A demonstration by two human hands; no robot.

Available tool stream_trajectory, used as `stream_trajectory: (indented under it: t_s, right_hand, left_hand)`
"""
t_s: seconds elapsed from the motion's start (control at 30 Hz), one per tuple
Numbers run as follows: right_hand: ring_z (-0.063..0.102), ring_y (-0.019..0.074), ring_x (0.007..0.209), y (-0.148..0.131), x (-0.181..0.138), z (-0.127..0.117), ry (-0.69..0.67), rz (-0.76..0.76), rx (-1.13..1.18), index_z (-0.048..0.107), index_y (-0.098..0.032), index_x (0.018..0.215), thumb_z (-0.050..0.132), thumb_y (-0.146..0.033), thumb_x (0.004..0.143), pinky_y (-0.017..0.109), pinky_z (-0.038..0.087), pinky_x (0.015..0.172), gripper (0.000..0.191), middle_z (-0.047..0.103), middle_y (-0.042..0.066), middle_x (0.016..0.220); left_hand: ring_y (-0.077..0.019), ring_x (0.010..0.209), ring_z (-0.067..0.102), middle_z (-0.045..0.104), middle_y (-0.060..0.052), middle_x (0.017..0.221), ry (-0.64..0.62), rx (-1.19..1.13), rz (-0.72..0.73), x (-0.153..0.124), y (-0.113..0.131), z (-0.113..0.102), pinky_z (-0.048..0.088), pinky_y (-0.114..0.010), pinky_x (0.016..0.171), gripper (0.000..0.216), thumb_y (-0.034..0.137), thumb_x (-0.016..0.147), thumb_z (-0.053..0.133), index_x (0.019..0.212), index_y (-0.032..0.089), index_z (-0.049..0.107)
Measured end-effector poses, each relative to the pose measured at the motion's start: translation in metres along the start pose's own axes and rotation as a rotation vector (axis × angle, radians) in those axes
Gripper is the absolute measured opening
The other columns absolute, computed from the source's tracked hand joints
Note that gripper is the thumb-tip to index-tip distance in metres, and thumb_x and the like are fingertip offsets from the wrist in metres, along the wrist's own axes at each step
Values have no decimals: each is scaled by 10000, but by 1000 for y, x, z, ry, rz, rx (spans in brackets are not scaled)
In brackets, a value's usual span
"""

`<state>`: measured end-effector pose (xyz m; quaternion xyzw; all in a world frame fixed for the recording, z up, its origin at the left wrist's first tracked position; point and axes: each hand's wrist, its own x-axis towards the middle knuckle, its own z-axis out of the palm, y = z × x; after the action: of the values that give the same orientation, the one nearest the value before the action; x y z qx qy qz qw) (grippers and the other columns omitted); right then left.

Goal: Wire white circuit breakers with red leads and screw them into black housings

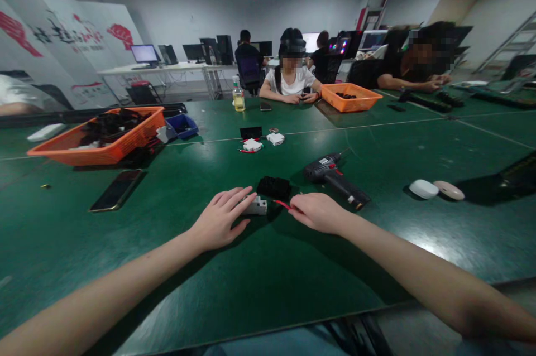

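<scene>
My left hand (224, 217) lies over a small white block that looks like a circuit breaker (260, 206), fingers across its top and thumb at its near side. Part of the block is hidden under the fingers. Just right of it, my right hand (316, 212) is closed in a pinch on a thin red wire (282, 203), whose free end points left towards the block. Directly behind the hands sits a black block-shaped part (273, 187). A dark cordless drill (335, 176) lies on its side beyond my right hand.
On the green table (201, 300) lie more white breakers (252, 145), a phone (117, 191) and a white rounded case (424, 189). An orange basket of black parts (121, 144) stands left beside a blue bin (182, 126). Another orange basket (354, 104) is near a seated person (292, 74).
</scene>
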<state>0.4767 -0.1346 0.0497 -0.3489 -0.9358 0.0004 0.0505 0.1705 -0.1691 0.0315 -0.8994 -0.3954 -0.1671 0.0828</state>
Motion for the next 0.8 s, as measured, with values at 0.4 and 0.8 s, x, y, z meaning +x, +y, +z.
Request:
stream_trajectory:
  t_s: [0.4,0.8]
  right_hand:
    - [629,174,636,18,8,12,56,228,-29,582,-159,968,376,-343,1043,268,290,521,286,700,63,849]
    - [603,154,625,17,6,12,46,226,16,558,-184,907,376,-342,1042,265,279,531,276,685,48,822]
  left_hand:
    - [-264,1349,444,426,-84,1530,-9,-59,5,-1,-1,-1,406,-443,1100,607,267,940,488,1520,218,316]
    - [-262,1257,500,519,-120,1362,197,-413,73,1,33,-67,489,-456,1012,627,180,899,525,1491,265,339]
